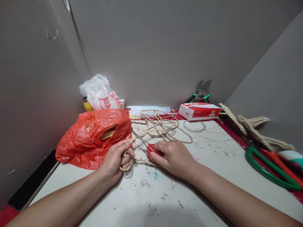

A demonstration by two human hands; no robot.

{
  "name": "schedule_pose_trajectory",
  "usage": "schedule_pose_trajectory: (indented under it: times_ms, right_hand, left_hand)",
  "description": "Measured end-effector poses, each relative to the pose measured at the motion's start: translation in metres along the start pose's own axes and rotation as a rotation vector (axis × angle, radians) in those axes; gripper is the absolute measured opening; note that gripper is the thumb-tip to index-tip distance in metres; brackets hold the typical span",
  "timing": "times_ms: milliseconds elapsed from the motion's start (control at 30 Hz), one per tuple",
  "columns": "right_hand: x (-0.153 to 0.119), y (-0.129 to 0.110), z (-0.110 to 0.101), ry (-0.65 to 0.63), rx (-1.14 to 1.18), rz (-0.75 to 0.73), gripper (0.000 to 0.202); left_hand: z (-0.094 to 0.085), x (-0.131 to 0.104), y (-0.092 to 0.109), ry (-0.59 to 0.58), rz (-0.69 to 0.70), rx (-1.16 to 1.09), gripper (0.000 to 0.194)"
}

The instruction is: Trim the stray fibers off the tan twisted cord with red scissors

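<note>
My left hand (117,160) is closed around a braided straw rope (127,167), pinching it between thumb and fingers. A loop of the rope hangs below the fingers, and another stretch runs right, beneath my right hand (172,157). That hand grips the red handles of a pair of scissors (143,141), whose metal blades point up and left toward the rope near my left fingertips. Whether the blades touch the rope, I cannot tell. Beyond both hands, more of the braided rope lies in a loose tangle (163,124) on the white tabletop (201,189).
A red plastic bag (80,142) with wooden-looking pieces stands left, a white bag (99,93) behind it. At the back are a tissue pack (201,111), a wire coil (194,126) and pruning shears (202,90). Green-handled scissors (270,170) lie right, a black phone-like slab (33,179) left.
</note>
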State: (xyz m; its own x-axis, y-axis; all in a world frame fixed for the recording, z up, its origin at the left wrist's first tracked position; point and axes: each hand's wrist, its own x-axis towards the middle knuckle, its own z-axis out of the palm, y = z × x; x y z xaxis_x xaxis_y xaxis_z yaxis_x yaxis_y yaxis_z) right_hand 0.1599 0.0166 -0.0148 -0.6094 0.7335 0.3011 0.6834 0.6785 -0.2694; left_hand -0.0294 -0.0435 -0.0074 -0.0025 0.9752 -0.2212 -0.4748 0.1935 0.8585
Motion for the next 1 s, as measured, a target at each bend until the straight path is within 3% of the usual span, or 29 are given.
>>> schedule_pose_trajectory:
  times_ms: [167, 467, 767, 1000]
  right_hand:
    - [0.000, -0.001, -0.001, 0.003, 0.027, -0.068, 0.026]
    - [-0.004, -0.005, -0.006, 0.078, -0.226, -0.129, 0.028]
    - [-0.002, -0.009, -0.007, -0.048, -0.147, -0.101, 0.028]
    - [-0.002, -0.010, -0.007, -0.069, -0.097, -0.071, 0.029]
  left_hand:
    - [0.002, -0.001, 0.002, -0.031, -0.014, -0.019, 0.011]
    - [0.004, -0.002, 0.003, -0.050, 0.022, -0.043, 0.009]
    - [0.001, 0.000, 0.000, -0.046, 0.032, -0.067, 0.013]
    - [0.001, 0.001, 0.000, -0.057, 0.028, -0.062, 0.017]
